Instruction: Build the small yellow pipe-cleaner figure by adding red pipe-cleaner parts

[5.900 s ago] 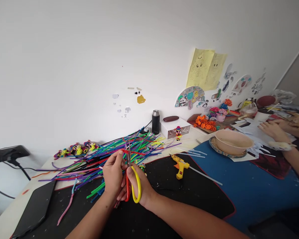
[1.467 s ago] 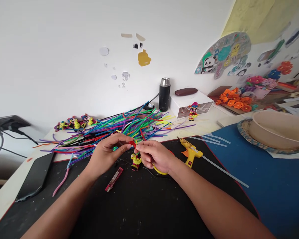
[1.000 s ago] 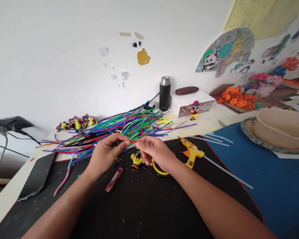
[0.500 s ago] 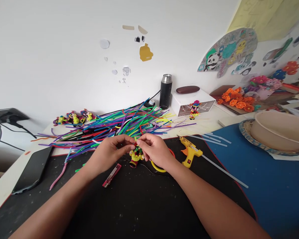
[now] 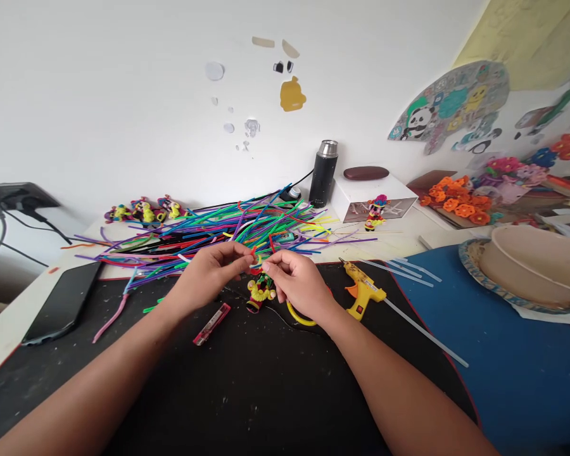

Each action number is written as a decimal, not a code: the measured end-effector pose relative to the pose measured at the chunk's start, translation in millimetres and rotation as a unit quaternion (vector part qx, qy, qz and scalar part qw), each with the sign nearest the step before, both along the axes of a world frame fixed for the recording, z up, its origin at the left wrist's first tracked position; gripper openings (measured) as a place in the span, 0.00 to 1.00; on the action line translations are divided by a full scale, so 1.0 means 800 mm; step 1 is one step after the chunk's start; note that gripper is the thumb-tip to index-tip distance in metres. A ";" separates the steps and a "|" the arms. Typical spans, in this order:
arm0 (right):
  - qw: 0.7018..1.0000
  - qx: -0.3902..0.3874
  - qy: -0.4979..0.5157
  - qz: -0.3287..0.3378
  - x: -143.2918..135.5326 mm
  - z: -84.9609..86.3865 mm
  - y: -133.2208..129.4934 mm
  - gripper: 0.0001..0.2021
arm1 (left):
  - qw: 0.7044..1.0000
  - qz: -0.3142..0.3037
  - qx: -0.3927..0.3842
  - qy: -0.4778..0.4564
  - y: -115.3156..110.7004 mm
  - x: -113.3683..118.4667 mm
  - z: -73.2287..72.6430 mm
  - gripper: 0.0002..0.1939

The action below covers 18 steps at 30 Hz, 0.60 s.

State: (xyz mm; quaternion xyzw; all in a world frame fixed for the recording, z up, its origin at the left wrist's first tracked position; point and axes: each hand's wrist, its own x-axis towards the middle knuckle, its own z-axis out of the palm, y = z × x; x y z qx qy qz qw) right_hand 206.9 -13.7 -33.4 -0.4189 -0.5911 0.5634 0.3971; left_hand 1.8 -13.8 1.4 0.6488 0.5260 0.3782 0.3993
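Over the black mat my left hand (image 5: 217, 271) is closed, thumb and index fingertip pinched on a short red pipe cleaner (image 5: 255, 268). My right hand (image 5: 298, 283) pinches the same red piece from the other side, its other fingers curled. Just below the fingertips is a small figure of yellow, green and dark red pipe cleaner (image 5: 259, 293), partly covered by my right hand. Whether the figure is joined to the red piece I cannot tell. A yellow ring-shaped handle (image 5: 301, 316) shows beneath my right wrist. Left of the figure lies a red-and-clear slim case (image 5: 211, 324).
Behind my hands spreads a heap of coloured pipe cleaners (image 5: 209, 234). A yellow glue gun (image 5: 365, 291) with a long glue stick lies right. Around stand a black flask (image 5: 323, 174), a finished figure (image 5: 376, 212), a phone (image 5: 64, 304) and a beige bowl (image 5: 541, 263).
My fingertips have drawn slightly apart, and more of the red pipe cleaner shows between them. The camera view has shifted a little to the left.
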 end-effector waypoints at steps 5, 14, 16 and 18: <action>0.988 -0.020 -0.060 0.138 0.003 0.006 -0.009 0.10 | 0.999 0.034 0.011 -0.026 0.003 -0.006 0.010 0.17; 0.954 -0.021 -0.150 0.258 0.005 0.020 -0.023 0.09 | 1.000 -0.011 -0.002 -0.025 0.006 -0.010 0.001 0.18; 0.971 -0.006 -0.125 0.204 0.006 0.020 -0.020 0.11 | 1.000 -0.022 -0.011 -0.015 0.006 -0.011 0.002 0.18; 0.987 0.013 -0.083 0.135 0.006 0.019 -0.016 0.12 | 0.999 -0.037 -0.023 -0.003 0.004 -0.010 0.005 0.19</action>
